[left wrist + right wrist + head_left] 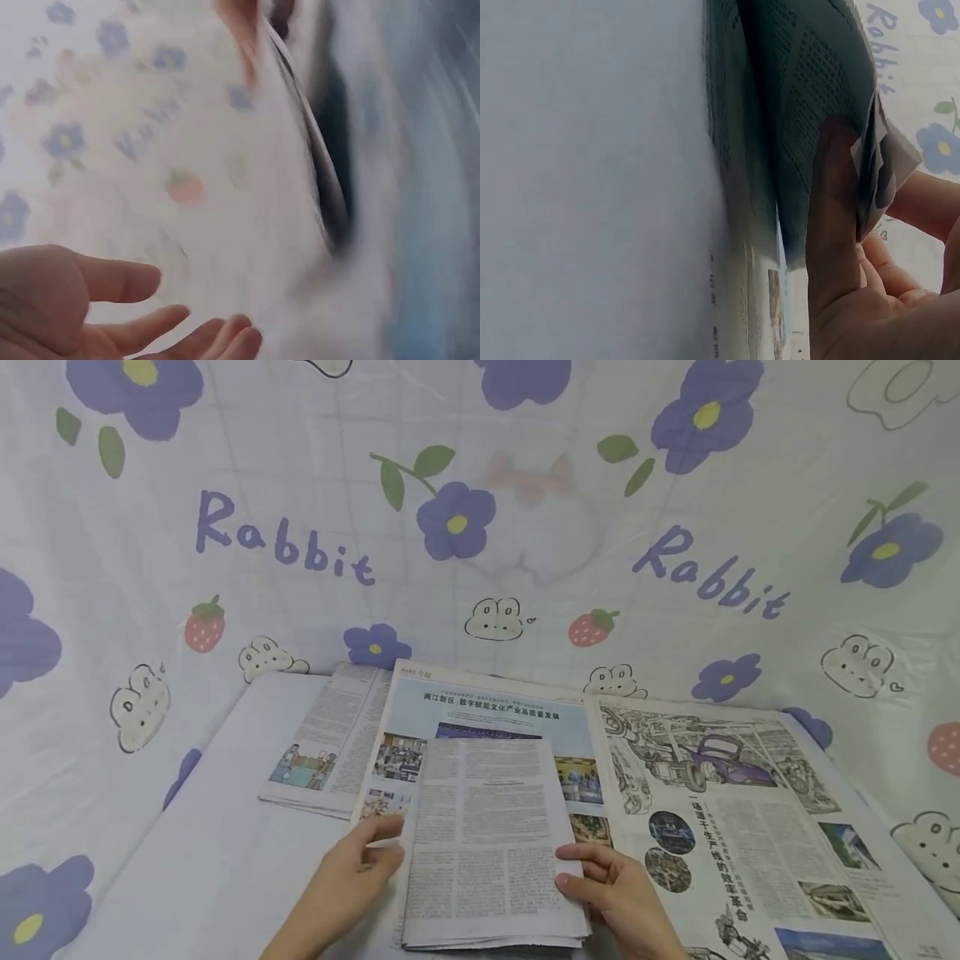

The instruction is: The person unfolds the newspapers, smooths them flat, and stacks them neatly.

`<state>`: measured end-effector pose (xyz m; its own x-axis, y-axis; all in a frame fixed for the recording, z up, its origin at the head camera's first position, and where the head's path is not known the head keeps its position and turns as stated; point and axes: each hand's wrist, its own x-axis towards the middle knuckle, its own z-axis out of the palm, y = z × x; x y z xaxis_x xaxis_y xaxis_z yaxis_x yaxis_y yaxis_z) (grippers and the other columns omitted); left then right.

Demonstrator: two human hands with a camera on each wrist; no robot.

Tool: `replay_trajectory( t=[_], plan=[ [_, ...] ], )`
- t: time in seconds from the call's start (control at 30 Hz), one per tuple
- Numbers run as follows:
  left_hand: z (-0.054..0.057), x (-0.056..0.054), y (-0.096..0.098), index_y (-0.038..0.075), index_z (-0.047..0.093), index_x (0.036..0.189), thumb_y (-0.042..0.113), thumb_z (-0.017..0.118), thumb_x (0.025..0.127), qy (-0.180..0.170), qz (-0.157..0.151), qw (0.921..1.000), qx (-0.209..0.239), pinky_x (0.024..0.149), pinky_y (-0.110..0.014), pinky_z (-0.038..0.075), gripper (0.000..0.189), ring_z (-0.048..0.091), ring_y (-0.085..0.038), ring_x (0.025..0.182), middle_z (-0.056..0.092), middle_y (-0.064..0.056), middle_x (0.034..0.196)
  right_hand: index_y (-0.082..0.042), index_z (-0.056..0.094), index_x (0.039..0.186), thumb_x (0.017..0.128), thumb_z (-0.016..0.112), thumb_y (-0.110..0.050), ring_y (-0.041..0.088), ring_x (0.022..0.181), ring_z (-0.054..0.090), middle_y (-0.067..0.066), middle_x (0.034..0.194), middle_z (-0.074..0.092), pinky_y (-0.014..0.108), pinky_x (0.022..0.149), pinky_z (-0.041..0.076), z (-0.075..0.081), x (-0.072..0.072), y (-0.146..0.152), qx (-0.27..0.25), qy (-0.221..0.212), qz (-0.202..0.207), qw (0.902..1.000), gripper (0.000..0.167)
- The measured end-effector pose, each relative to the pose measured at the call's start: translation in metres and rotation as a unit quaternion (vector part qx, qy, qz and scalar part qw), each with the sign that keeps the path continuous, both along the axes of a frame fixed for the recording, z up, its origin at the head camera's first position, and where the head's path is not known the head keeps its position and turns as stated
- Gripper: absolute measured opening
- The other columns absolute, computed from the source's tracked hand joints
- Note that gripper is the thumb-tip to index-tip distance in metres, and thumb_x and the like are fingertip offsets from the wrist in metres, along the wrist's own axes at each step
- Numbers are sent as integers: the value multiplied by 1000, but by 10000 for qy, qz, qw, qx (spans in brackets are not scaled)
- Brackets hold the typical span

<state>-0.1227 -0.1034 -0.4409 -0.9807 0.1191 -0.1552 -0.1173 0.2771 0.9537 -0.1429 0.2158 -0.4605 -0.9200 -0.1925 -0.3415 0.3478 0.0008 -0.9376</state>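
A folded newspaper (487, 827) with columns of small print is held upright-facing in front of me in the head view. At its right edge, my right hand (615, 889) pinches it between thumb and fingers. The right wrist view shows that hand (877, 292) with its thumb on one face of the folded newspaper (825, 90) and its fingers behind. Beside the left edge is my left hand (352, 877), fingers loosely bent and spread from the thumb. In the left wrist view the left hand (142, 315) holds nothing.
An open newspaper spread (720, 860) lies on the white table (217, 843), partly behind the folded one. Another folded newspaper (322, 743) lies at the back left, overlapped by the spread. A patterned curtain (525, 527) rises behind the table.
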Motion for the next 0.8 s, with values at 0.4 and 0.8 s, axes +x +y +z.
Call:
replay_trajectory(
  t=[0.4, 0.8],
  plan=[
    [10, 8, 104, 4, 65, 125, 16, 60, 99, 493, -1255, 9903, 341, 79, -34, 55, 29, 66, -20, 98, 64, -7, 119, 1, 64, 121, 91, 73, -14, 22, 72, 62, 9, 86, 69, 32, 64, 52, 1, 1, -2, 609, 52, -306, 9977, 35],
    [-19, 7, 105, 5, 67, 124, 17, 60, 100, 679, -1094, 9870, 964, 80, -25, 52, 28, 63, -13, 99, 66, -3, 114, 3, 63, 119, 91, 73, -17, 29, 80, 67, 13, 93, 71, 39, 69, 56, 2, 3, -8, 606, 104, -89, 9981, 35]
  ],
)
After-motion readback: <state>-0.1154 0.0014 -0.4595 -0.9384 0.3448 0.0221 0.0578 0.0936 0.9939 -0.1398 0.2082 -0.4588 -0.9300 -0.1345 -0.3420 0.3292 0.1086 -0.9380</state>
